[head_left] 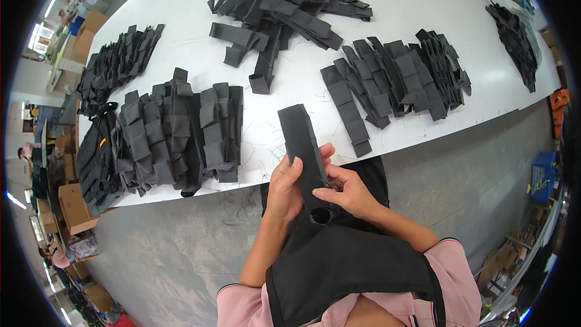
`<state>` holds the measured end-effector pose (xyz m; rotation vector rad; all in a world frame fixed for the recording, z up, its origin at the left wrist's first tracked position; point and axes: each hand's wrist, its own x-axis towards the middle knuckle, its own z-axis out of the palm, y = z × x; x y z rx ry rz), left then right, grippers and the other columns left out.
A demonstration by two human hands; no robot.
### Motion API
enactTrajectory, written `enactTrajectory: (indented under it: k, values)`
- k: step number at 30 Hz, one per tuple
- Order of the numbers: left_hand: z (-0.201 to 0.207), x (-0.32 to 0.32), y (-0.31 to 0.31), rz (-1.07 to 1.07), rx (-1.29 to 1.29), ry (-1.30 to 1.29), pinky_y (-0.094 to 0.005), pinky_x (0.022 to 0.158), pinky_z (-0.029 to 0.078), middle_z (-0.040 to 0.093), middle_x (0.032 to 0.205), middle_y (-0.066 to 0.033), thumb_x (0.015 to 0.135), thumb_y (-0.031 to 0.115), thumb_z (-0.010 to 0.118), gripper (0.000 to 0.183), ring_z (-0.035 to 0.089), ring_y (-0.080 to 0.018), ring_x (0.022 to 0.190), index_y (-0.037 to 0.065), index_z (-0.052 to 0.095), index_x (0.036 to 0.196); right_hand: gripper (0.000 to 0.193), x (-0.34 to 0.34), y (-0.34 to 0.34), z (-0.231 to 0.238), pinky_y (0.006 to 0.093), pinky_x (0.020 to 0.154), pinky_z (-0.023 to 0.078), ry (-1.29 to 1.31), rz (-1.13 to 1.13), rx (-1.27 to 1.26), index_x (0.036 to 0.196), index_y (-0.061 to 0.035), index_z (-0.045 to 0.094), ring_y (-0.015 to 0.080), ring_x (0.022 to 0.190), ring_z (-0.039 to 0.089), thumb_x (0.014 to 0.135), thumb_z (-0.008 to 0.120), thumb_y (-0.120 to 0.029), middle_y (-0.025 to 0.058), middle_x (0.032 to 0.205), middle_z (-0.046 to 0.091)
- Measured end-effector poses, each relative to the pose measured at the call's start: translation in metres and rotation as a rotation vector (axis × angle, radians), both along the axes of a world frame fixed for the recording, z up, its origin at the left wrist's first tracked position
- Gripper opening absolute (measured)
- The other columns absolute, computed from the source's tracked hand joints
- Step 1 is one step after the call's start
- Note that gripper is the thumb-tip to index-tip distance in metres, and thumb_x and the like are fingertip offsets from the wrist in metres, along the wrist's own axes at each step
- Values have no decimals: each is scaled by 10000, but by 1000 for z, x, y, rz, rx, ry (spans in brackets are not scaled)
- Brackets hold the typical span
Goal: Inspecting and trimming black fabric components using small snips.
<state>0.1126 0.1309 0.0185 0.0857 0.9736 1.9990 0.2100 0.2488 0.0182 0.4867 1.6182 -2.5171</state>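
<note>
A long black fabric strip [299,136], folded over in layers, is held up in front of me at the table's near edge. Its lower end curls into an open loop. My left hand [284,191] grips the strip's left side, thumb lying on top. On the opposite edge, lower down, my right hand [350,192] pinches the fabric between thumb and fingers. Thin loose threads show beside the right fingers. Beyond the strip, a tangled heap of similar black strips [290,3] lies at the far middle of the table.
The white table [272,121] carries rows of black strips on the left [175,130] and right [393,79]. A black bundle [100,157] sits at the left corner, another bundle [514,42] far right. Cut threads litter the tabletop. Cardboard boxes [77,206] stand left; a blue crate [543,175] right.
</note>
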Motion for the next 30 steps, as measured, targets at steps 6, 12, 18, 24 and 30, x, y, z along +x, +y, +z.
enactTrajectory:
  k: [6,12,18,24,30]
  values:
    - [-1,-3,0,63,-51,-101,-408,853,517,555,1161,-224,972,223,422,343,602,-292,999,-23,434,1211,283,3,17,20,277,661,480,172,-341,978,1030,-59,590,152,705,594,759,668,-29,53,814,567]
    - [7,-2,1,18,-148,-69,-360,721,561,586,1024,-174,970,214,435,313,645,-251,835,-19,436,1180,327,-14,33,15,306,547,385,312,-267,1397,1031,-101,607,205,593,505,717,695,-82,15,798,547]
    - [4,-1,-4,-29,-174,-72,-332,672,561,595,1001,-163,964,211,450,312,647,-229,763,-11,443,1182,311,-16,33,11,308,523,396,297,-298,1406,1016,-112,614,204,579,504,717,695,-86,17,795,548]
    - [4,-4,-5,-54,-183,-83,-323,625,554,614,941,-171,959,198,447,305,638,-218,704,-17,448,1175,253,-14,33,9,320,521,415,305,-326,1324,956,-80,645,229,575,532,708,681,-42,53,736,555]
    - [1,-5,-9,-76,-186,-96,-314,612,549,618,925,-176,954,191,447,298,635,-213,680,-29,452,1155,237,-11,31,12,324,533,425,282,-266,1374,943,-80,650,229,591,549,710,683,-53,51,733,559]
